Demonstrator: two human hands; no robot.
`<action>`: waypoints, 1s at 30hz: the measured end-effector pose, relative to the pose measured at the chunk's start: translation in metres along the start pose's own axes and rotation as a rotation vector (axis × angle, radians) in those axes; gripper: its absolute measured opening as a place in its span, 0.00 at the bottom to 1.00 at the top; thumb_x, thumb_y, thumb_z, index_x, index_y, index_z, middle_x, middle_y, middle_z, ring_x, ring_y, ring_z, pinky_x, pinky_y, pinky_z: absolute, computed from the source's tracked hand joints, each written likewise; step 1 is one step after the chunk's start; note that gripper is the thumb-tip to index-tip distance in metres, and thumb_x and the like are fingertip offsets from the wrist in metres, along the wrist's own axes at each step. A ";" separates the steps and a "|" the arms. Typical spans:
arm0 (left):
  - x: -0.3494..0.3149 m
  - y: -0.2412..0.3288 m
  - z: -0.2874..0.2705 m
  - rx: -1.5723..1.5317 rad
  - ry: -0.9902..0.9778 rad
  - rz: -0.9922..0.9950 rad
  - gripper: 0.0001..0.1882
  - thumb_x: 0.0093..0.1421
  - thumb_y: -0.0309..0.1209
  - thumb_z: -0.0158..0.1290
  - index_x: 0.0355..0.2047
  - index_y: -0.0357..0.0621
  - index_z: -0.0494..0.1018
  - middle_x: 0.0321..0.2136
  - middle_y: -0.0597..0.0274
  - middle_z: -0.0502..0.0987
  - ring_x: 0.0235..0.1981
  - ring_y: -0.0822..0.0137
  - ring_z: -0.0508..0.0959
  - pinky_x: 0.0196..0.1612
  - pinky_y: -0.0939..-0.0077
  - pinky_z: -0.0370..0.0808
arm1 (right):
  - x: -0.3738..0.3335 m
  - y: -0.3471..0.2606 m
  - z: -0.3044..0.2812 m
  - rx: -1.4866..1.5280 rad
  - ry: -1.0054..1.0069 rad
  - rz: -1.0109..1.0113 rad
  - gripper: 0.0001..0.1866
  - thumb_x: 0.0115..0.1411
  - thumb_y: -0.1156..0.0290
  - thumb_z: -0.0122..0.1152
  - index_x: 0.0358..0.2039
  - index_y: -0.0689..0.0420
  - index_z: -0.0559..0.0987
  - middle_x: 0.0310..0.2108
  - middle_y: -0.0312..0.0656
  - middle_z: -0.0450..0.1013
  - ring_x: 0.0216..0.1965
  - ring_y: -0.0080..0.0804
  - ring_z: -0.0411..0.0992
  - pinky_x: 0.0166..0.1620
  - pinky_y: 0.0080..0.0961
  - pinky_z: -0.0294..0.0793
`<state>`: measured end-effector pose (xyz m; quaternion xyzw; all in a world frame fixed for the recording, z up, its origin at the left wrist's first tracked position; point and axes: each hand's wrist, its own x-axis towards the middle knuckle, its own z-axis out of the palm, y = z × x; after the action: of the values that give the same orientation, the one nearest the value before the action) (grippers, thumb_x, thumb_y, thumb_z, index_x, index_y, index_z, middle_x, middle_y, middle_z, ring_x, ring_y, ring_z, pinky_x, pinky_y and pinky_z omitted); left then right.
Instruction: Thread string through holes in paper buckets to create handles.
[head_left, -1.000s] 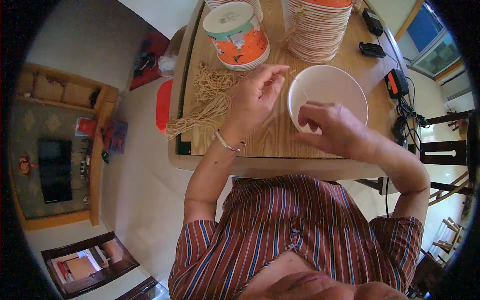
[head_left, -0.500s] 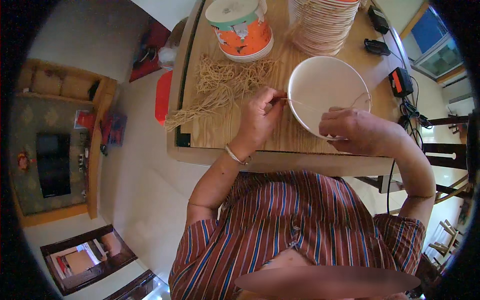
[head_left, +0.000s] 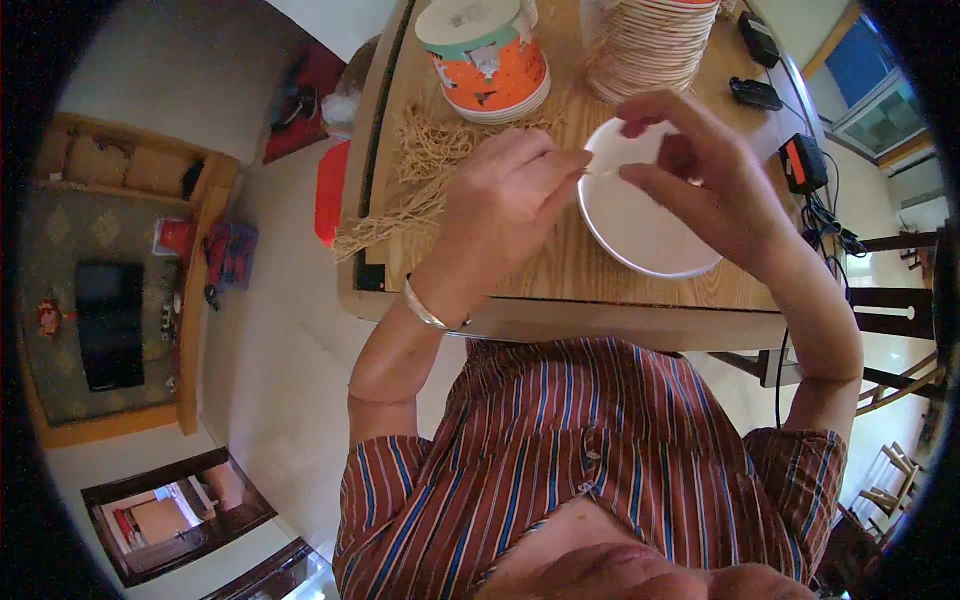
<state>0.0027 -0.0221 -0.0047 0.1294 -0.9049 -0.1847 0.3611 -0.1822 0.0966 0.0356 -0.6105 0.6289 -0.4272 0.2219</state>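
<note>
A white paper bowl (head_left: 640, 215) lies on the wooden table (head_left: 580, 275) before me. Above its left rim my left hand (head_left: 505, 200) pinches one end of a thin pale fibre strand (head_left: 603, 173). My right hand (head_left: 700, 175) hovers over the bowl and pinches the other end with thumb and forefinger. A loose heap of tan fibre strands (head_left: 425, 175) lies on the table to the left of my left hand, some trailing over the edge.
An orange and white paper tub (head_left: 485, 55) stands at the back of the table, beside a tall stack of paper bowls (head_left: 650, 45). Black devices with cables (head_left: 805, 165) lie at the right edge. A red stool (head_left: 330, 190) stands by the table's left side.
Both hands have risen closer to the camera and come together over the bowl. The right hand has left the bowl's rim and now pinches the strand with the left.
</note>
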 end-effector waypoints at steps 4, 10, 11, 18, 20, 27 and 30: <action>0.015 0.001 0.003 0.140 0.025 0.154 0.11 0.51 0.25 0.58 0.37 0.42 0.78 0.30 0.60 0.74 0.34 0.59 0.76 0.39 0.65 0.74 | 0.011 0.004 0.020 0.392 -0.116 0.202 0.24 0.59 0.75 0.62 0.54 0.60 0.67 0.38 0.39 0.75 0.23 0.21 0.72 0.25 0.19 0.74; 0.020 -0.004 0.000 -0.050 -0.017 0.048 0.09 0.52 0.25 0.58 0.36 0.41 0.78 0.28 0.59 0.74 0.32 0.59 0.76 0.35 0.67 0.74 | 0.017 0.025 0.014 0.417 -0.211 0.277 0.16 0.61 0.72 0.59 0.49 0.58 0.74 0.21 0.36 0.73 0.19 0.18 0.69 0.21 0.17 0.68; 0.020 -0.005 -0.001 -0.177 -0.035 -0.015 0.09 0.53 0.24 0.57 0.36 0.41 0.79 0.26 0.59 0.74 0.29 0.60 0.77 0.33 0.69 0.73 | 0.018 0.025 0.010 0.281 -0.199 0.271 0.14 0.61 0.71 0.59 0.47 0.57 0.75 0.19 0.35 0.73 0.18 0.17 0.68 0.21 0.17 0.67; 0.021 -0.009 0.001 -0.247 -0.086 -0.122 0.07 0.54 0.23 0.57 0.35 0.42 0.80 0.23 0.60 0.74 0.24 0.60 0.76 0.28 0.71 0.72 | 0.012 0.023 0.005 0.180 0.031 0.155 0.14 0.60 0.67 0.62 0.44 0.58 0.74 0.29 0.38 0.75 0.18 0.18 0.69 0.22 0.20 0.69; 0.023 -0.006 0.001 -0.093 -0.055 -0.055 0.08 0.53 0.24 0.57 0.35 0.42 0.79 0.25 0.59 0.75 0.27 0.59 0.76 0.30 0.69 0.73 | 0.014 0.020 0.011 0.159 0.083 0.108 0.16 0.60 0.66 0.63 0.45 0.58 0.73 0.33 0.39 0.75 0.19 0.19 0.70 0.22 0.21 0.70; 0.028 0.006 0.011 0.113 -0.028 0.089 0.07 0.51 0.24 0.57 0.32 0.41 0.78 0.27 0.58 0.74 0.34 0.56 0.76 0.37 0.65 0.75 | 0.015 0.007 0.014 0.414 -0.088 0.281 0.21 0.62 0.73 0.57 0.55 0.59 0.66 0.33 0.40 0.74 0.18 0.17 0.67 0.20 0.18 0.69; 0.026 0.001 0.014 0.078 0.003 0.042 0.07 0.51 0.24 0.57 0.33 0.41 0.78 0.27 0.58 0.74 0.33 0.57 0.76 0.36 0.65 0.74 | 0.016 0.017 0.016 0.480 -0.166 0.305 0.18 0.63 0.72 0.57 0.52 0.61 0.68 0.23 0.38 0.73 0.16 0.20 0.68 0.18 0.20 0.69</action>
<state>-0.0258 -0.0272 0.0025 0.1247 -0.9133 -0.1417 0.3609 -0.1822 0.0752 0.0169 -0.4720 0.5742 -0.4741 0.4720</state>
